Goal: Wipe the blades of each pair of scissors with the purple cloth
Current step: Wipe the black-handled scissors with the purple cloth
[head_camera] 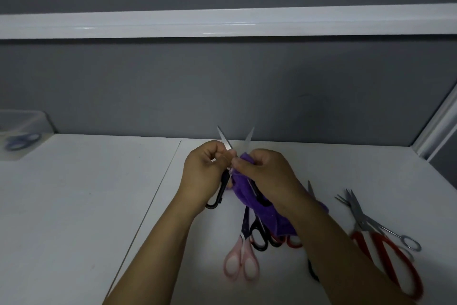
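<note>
Setting: white counter (86, 193) seen against a grey wall (222, 82), dim light.
L hand (205, 171): fingers curled round black-handled scissors (223, 139), held above counter's centre nr far edge, blades spread in a V, tips up.
R hand (267, 173): purple cloth (241, 186) pinched by thumb & fingertips at the blades' crossing, rest draped below wrist.
Near edge: pink-handled scissors (243, 255) laid flat.
R edge: red-handled scissors (382, 243).
Far-L corner: clear box (22, 121).
</note>
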